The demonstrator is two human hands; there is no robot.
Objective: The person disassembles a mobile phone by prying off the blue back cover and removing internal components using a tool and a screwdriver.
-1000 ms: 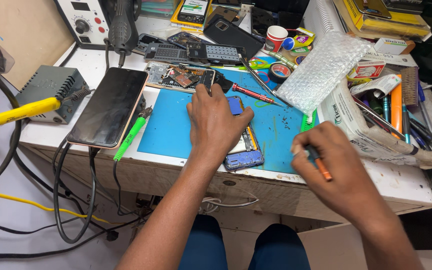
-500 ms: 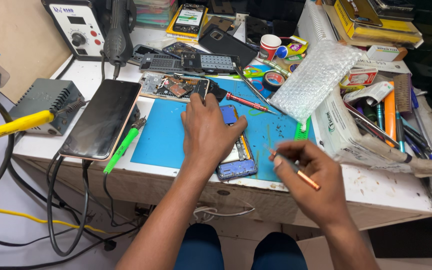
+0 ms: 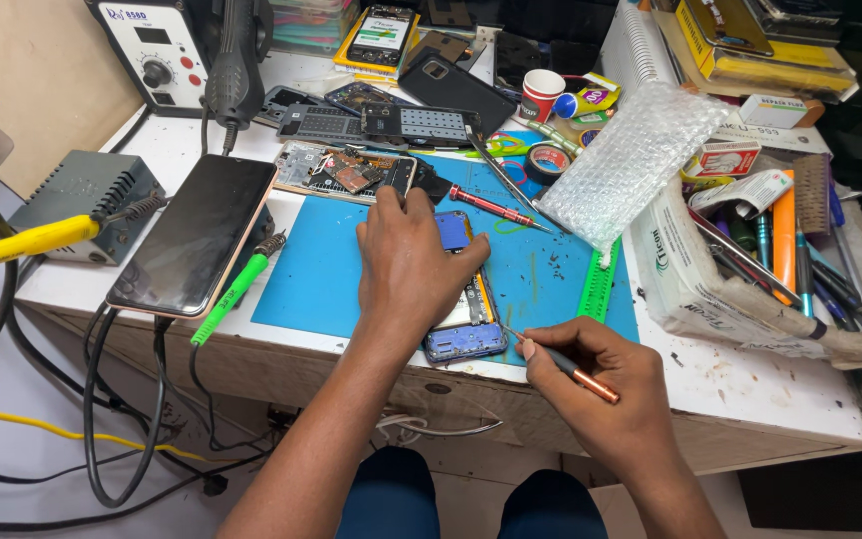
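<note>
My left hand (image 3: 413, 262) lies flat over an opened blue phone (image 3: 464, 334) on the blue work mat (image 3: 323, 269), pressing it down. Only the phone's lower end and a bit of its top show. My right hand (image 3: 603, 384) grips a thin tool with a copper-coloured handle (image 3: 576, 369), its tip pointing at the phone's lower right corner.
A black phone (image 3: 197, 235) lies screen up at the left, beside a green-handled tool (image 3: 234, 288). A red screwdriver (image 3: 486, 205), bubble wrap (image 3: 636, 160), another opened phone (image 3: 346, 170), a green ruler (image 3: 599, 279) and a box of pens and tools (image 3: 780, 260) crowd the bench. Cables hang off the front left.
My right hand has moved left toward the phone, bringing the tool's tip to its lower right corner. My left hand stays on the phone.
</note>
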